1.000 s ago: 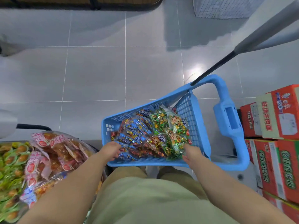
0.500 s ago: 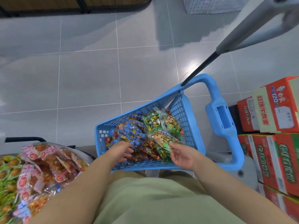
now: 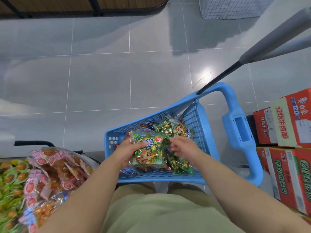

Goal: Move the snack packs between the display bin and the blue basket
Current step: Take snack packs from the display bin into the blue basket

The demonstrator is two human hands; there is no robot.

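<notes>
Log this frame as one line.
left hand: holds green snack pack | right hand: empty, beside it | location: over blue basket

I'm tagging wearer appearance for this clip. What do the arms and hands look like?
Both forearms are bare, with no sleeves in view. The left hand and right hand wear no gloves, and no watch or bracelet shows. Motion blur on the right hand hides any rings.

in my left hand (image 3: 126, 153), snack pack (image 3: 148, 151): crinkly clear film, super glossy. blue basket (image 3: 193, 118): smooth moulded plastic, slight sheen. floor tiles (image 3: 101, 81) polished, mirror-shiny. my shorts (image 3: 159, 211) matt cloth. cartons (image 3: 289, 120) printed cardboard, bit shiny.
</notes>
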